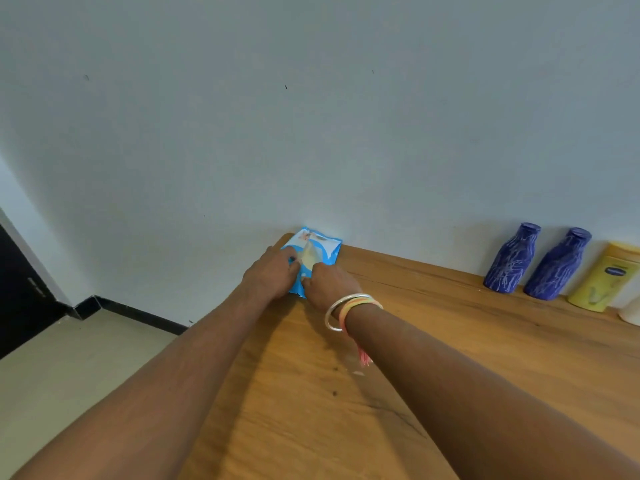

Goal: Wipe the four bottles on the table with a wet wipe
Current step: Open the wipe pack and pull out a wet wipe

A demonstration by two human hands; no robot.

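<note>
A blue and white pack of wet wipes (318, 245) lies at the far left corner of the wooden table (433, 358), against the wall. My left hand (272, 273) presses on the pack's left side. My right hand (329, 284), with bangles on the wrist, pinches at the pack's flap near its middle. Two dark blue bottles (510, 259) (557, 266) stand side by side at the back right. A yellow bottle (604, 277) is beside them, and a white bottle (631, 311) is cut off by the right edge.
A pale wall runs along the table's back edge. To the left the table ends over a beige floor (69, 358) with a black skirting, and a dark door (20, 292) is at the far left.
</note>
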